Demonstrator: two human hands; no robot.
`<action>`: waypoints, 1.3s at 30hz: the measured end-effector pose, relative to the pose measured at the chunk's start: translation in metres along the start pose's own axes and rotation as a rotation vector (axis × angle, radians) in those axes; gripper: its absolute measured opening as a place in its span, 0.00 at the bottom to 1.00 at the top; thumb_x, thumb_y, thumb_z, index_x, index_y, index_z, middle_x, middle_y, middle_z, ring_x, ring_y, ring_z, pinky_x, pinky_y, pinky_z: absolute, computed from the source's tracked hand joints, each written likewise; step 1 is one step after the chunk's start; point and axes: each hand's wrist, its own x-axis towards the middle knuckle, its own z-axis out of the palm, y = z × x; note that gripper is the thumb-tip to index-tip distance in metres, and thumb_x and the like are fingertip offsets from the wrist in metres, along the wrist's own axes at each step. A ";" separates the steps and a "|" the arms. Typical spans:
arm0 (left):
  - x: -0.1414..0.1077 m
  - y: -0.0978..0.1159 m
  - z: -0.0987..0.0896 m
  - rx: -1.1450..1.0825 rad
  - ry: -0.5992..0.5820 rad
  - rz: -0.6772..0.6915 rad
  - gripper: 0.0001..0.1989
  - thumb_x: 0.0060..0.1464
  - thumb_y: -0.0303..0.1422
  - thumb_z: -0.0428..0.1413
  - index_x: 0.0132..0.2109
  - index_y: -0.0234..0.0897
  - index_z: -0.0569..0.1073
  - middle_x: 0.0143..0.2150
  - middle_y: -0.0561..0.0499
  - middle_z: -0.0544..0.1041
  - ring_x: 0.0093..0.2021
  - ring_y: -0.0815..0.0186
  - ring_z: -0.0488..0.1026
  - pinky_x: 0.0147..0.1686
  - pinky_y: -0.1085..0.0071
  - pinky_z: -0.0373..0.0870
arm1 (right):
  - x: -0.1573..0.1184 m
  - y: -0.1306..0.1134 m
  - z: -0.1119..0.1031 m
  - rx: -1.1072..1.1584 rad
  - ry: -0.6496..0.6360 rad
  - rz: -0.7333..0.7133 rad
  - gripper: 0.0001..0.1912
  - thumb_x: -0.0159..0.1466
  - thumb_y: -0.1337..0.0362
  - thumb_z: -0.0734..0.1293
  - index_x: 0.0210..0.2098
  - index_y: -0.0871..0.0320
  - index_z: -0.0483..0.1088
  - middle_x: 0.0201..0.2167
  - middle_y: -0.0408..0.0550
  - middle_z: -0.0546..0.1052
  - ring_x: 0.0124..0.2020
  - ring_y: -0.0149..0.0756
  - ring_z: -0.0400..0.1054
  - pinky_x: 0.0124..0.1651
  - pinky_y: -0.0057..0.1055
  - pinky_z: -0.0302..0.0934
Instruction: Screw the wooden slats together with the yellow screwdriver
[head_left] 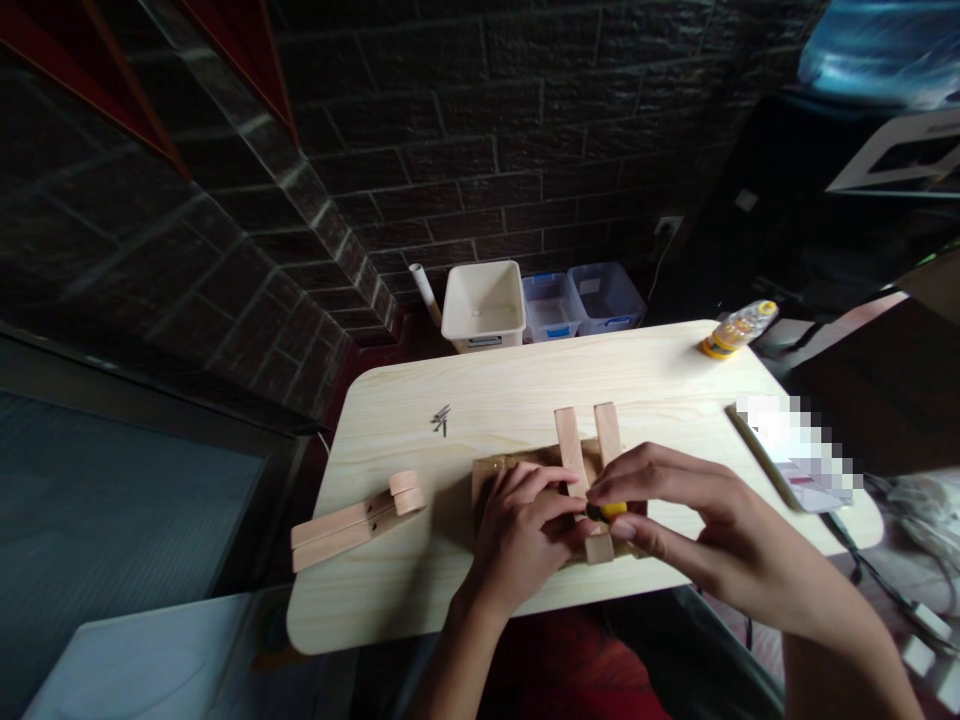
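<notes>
My right hand (697,520) pinches a small yellow-and-black screwdriver (614,510) between thumb and fingers; it is seen nearly end-on and its tip is hidden. Beside it, my left hand (525,520) bends over a wooden strip (571,445), its fingertips pressed against the wood close to the screwdriver. A second wooden strip (608,432) lies alongside, partly behind my right hand. Under both strips is a brown cardboard box (484,480), mostly covered by my hands. A short wooden end (599,549) shows below my fingers.
Several screws (442,418) lie on the pale table (390,400). Joined wooden strips with small holes (345,530) rest at left. A clear bottle with yellow cap (739,330) and a tablet-like device (795,460) are at right. Behind stand a cream bin (484,300) and plastic boxes (551,305).
</notes>
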 end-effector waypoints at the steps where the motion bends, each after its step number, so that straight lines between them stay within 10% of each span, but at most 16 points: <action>1: 0.000 0.000 0.000 0.001 0.004 -0.001 0.05 0.60 0.35 0.67 0.44 0.47 0.84 0.52 0.51 0.84 0.51 0.56 0.76 0.51 0.55 0.71 | 0.001 -0.001 0.000 -0.005 -0.005 -0.019 0.09 0.73 0.65 0.70 0.50 0.48 0.80 0.50 0.49 0.81 0.52 0.38 0.77 0.55 0.30 0.71; 39: 0.000 -0.002 0.002 -0.042 0.003 0.001 0.05 0.60 0.34 0.66 0.44 0.47 0.83 0.52 0.53 0.83 0.52 0.58 0.75 0.52 0.58 0.70 | 0.001 0.002 -0.004 0.065 -0.059 -0.029 0.15 0.75 0.67 0.67 0.56 0.50 0.81 0.57 0.49 0.83 0.61 0.40 0.75 0.64 0.33 0.68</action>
